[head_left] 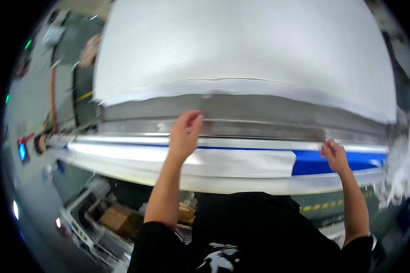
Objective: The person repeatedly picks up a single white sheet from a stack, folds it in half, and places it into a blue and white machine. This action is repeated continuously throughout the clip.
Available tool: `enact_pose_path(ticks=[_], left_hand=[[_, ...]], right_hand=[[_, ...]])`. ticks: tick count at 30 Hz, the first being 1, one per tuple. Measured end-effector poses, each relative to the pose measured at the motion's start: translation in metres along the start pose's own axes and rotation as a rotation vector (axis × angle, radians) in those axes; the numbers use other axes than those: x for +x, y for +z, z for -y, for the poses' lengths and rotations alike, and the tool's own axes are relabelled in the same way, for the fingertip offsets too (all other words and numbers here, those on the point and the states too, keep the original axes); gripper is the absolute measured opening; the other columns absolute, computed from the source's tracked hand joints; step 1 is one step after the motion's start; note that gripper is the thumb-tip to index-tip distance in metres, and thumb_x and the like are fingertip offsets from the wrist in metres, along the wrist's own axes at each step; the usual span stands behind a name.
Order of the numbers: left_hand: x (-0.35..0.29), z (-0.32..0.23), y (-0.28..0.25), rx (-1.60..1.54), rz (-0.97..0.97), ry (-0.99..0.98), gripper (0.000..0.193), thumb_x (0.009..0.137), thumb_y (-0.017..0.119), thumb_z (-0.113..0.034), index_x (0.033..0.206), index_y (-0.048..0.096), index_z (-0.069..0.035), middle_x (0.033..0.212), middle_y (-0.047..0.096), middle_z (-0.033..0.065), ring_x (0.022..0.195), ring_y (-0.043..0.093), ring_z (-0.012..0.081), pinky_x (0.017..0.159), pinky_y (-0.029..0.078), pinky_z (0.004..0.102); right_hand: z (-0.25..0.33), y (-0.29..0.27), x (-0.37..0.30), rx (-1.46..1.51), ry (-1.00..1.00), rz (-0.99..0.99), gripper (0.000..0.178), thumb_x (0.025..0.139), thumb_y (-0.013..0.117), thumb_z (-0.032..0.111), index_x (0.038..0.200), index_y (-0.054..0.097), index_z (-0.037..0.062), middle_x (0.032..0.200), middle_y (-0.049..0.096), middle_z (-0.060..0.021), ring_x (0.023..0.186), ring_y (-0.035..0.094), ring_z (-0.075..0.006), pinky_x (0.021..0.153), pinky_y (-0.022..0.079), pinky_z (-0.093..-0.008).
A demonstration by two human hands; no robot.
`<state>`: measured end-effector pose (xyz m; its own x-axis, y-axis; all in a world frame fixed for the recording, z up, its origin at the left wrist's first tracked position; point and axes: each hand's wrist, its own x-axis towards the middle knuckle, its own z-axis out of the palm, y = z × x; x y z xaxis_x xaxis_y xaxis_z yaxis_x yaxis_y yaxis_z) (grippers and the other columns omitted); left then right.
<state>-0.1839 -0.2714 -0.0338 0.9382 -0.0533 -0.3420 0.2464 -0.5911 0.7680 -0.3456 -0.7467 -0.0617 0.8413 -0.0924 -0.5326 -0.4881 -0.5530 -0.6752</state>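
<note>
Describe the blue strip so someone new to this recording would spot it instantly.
Find the big white sheet across the top, then the grey band below it. Nearer the person's body, close to the right hand, lies the blue strip. Its broad, vivid blue sets it apart from the white surfaces bordering it.

A broad white sheet (246, 45) spreads beyond a grey metal strip (246, 109). The left hand (184, 136) is over the strip; the right hand (335, 157), fingers curled, is near a blue band (310, 164) beside a white piece (246, 163). Blur hides whether either grips anything.
</note>
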Motion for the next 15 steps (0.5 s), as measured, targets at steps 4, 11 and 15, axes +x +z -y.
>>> enact_pose_path(ticks=[4, 11, 15], left_hand=[[-0.003, 0.032, -0.043, 0.182, -0.235, 0.165, 0.018, 0.090, 0.061, -0.018, 0.105, 0.064, -0.007, 0.099, 0.066, 0.0119, 0.089, 0.065, 0.0286, 0.074, 0.053, 0.0364], [-0.017, 0.046, -0.089, 0.177, -0.159, 0.222, 0.019, 0.089, 0.062, -0.015, 0.106, 0.064, -0.006, 0.100, 0.066, 0.0128, 0.091, 0.065, 0.0287, 0.077, 0.052, 0.0362], [-0.003, 0.094, -0.121, 0.312, -0.322, 0.262, 0.033, 0.085, 0.066, -0.017, 0.115, 0.060, -0.004, 0.111, 0.062, 0.0169, 0.101, 0.060, 0.0344, 0.087, 0.049, 0.0420]], right_hand=[[0.090, 0.069, 0.044, -0.011, -0.160, 0.155, 0.024, 0.097, 0.055, 0.023, 0.104, 0.063, 0.0017, 0.081, 0.067, -0.0084, 0.074, 0.064, -0.0152, 0.069, 0.051, -0.0292], [0.289, 0.206, 0.101, 0.016, -0.576, 0.269, 0.028, 0.098, 0.052, 0.024, 0.114, 0.064, 0.0057, 0.102, 0.069, -0.0133, 0.092, 0.065, -0.0275, 0.082, 0.050, -0.0340], [0.368, 0.254, 0.133, -0.060, -0.668, 0.322, 0.028, 0.096, 0.052, 0.027, 0.107, 0.067, 0.0055, 0.093, 0.068, -0.0162, 0.084, 0.064, -0.0304, 0.076, 0.050, -0.0379]])
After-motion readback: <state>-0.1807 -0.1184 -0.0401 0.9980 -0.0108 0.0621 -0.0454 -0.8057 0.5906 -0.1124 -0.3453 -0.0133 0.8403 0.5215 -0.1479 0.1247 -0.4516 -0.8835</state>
